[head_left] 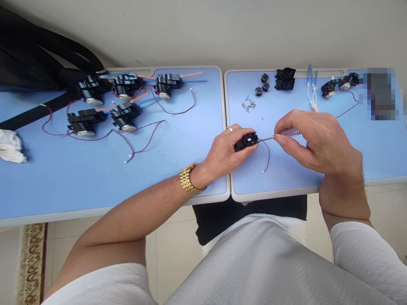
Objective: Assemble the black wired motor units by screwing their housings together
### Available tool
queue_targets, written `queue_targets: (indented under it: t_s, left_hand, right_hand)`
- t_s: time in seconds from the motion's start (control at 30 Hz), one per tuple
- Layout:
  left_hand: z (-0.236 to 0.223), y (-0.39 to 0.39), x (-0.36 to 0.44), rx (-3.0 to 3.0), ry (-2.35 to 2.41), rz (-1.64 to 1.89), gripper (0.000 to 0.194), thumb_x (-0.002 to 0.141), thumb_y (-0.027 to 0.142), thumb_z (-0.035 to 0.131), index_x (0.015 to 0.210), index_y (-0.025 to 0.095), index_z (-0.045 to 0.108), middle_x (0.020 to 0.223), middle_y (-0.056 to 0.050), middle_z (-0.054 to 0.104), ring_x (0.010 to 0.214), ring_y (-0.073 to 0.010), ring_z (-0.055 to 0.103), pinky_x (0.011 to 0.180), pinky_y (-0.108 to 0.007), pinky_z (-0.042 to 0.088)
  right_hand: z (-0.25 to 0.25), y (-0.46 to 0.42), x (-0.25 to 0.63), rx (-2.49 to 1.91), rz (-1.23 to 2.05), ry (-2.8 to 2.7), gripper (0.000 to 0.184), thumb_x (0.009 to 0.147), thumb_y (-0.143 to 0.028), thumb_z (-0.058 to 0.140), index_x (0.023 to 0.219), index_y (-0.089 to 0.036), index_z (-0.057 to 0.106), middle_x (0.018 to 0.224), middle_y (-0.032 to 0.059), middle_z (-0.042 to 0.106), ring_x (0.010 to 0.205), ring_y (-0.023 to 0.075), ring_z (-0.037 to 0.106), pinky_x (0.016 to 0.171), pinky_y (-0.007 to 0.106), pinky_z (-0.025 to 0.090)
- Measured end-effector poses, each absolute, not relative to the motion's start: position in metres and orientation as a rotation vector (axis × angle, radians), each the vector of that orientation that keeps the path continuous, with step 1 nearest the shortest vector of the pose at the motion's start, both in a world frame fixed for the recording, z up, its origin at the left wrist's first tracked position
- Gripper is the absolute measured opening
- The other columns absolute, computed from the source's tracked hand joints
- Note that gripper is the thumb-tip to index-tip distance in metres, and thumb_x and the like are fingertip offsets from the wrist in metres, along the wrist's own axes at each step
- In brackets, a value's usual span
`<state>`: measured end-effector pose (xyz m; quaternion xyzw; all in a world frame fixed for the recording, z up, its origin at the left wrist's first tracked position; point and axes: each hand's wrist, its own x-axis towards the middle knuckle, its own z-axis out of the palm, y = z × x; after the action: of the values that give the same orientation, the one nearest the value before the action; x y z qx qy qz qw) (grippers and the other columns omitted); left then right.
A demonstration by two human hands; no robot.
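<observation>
Black plastic unit (244,142) in hand, screwdriver (290,132) at its edge

Left hand (222,152), gold link watch (190,180) on the wrist, pinches the unit over the blue table (190,169), just right of the seam. Right hand (321,142) closed on the screwdriver's clear handle; thin steel shaft reaches the unit's side, tip contact too small to tell. Twisted lead (269,156) trails below.

Progress, judged: this unit partway built, no tubes seen on it. Beyond, small shiny screws (249,105) lie loose. Five bulky units (125,116) at left, orange and blue tubes alongside, look further along. Apparently unused: three round metal-rimmed parts (266,86), boxy black housings (285,79) with circular recesses, slim white-and-blue tubing (309,91). Far right, two wired units (330,87).
</observation>
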<state>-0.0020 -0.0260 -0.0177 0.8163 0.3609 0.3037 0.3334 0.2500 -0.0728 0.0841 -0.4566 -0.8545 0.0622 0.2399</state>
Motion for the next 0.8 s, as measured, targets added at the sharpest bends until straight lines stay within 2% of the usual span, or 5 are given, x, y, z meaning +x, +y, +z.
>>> queue_targets:
  t_s: [0.1,0.33,0.57,0.7,0.8]
  left_hand:
    - [-0.018,-0.026,-0.002,2.134,0.926,0.794,0.032,0.102,0.037,0.075,0.130,0.022,0.077,0.103,-0.005,0.075,0.093,-0.0197,0.067,0.089,-0.033,0.056]
    - [-0.018,-0.025,-0.002,2.132,0.932,0.767,0.032,0.101,0.036,0.075,0.131,0.023,0.077,0.105,-0.005,0.075,0.094,-0.0202,0.067,0.089,-0.034,0.056]
    - [-0.017,-0.026,-0.002,2.134,0.945,0.776,0.031,0.102,0.037,0.074,0.130,0.023,0.077,0.103,-0.005,0.074,0.093,-0.0201,0.067,0.088,-0.034,0.056]
    - [-0.017,-0.026,-0.002,2.127,0.955,0.769,0.032,0.102,0.038,0.074,0.130,0.023,0.076,0.104,-0.005,0.074,0.093,-0.0202,0.067,0.089,-0.034,0.055]
    - [-0.017,-0.025,-0.002,2.130,0.945,0.772,0.032,0.102,0.039,0.075,0.130,0.023,0.077,0.104,-0.005,0.074,0.093,-0.0203,0.067,0.089,-0.034,0.055]
  right_hand:
    - [0.081,-0.072,0.250,-1.286,0.130,-2.303,0.028,0.114,-0.042,0.053,0.100,-0.025,0.069,0.084,-0.0013,0.078,0.073,0.0172,0.073,0.067,0.032,0.047]
    - [0.073,-0.069,0.254,-1.406,-0.137,-2.260,0.051,0.110,-0.067,0.057,0.080,-0.026,0.064,0.056,-0.0039,0.060,0.052,0.0159,0.054,0.055,0.035,0.032]
    - [0.080,-0.071,0.252,-1.321,0.123,-2.315,0.035,0.115,-0.052,0.050,0.108,-0.024,0.070,0.088,0.0006,0.080,0.078,0.0192,0.075,0.068,0.032,0.048]
    - [0.083,-0.071,0.249,-1.244,0.202,-2.329,0.022,0.111,-0.038,0.052,0.106,-0.024,0.069,0.093,0.0008,0.081,0.079,0.0187,0.076,0.070,0.033,0.051]
    - [0.082,-0.070,0.247,-1.262,0.186,-2.302,0.022,0.111,-0.039,0.055,0.101,-0.025,0.069,0.087,-0.0002,0.079,0.075,0.0183,0.074,0.068,0.032,0.050]
